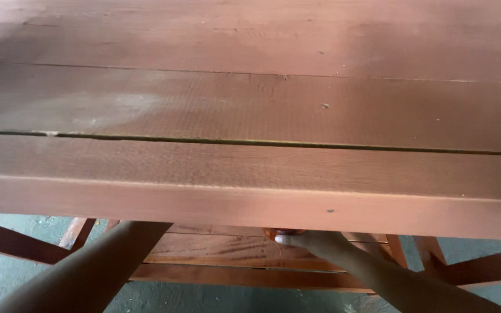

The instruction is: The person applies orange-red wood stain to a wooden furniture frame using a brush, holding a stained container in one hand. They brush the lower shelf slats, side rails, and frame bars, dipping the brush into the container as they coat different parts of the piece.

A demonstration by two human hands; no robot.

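Head view looks down on a broad reddish-brown wooden bench made of long planks, with a dark gap running across between two of them and a few small nail heads showing in the surface. Its thick front edge fills the width of the frame and hides most of what goes on beneath it. Below that edge lie a lower shelf of the same wood, slanted braces at both sides, and a grey concrete floor.

Both arms reach under the top, which would explain why so little of them shows. The left forearm runs up from the lower left and vanishes behind the front edge, so the left hand is out of sight and I cannot tell what it holds or how it is set. The right hand comes in from the lower right, its fingers curled narrow and pressed up just under the edge.

At its fingertips sits a small orange object, touching the hand and tucked against the underside of the top, above the shelf; it looks pinched there, though too little shows to name it.
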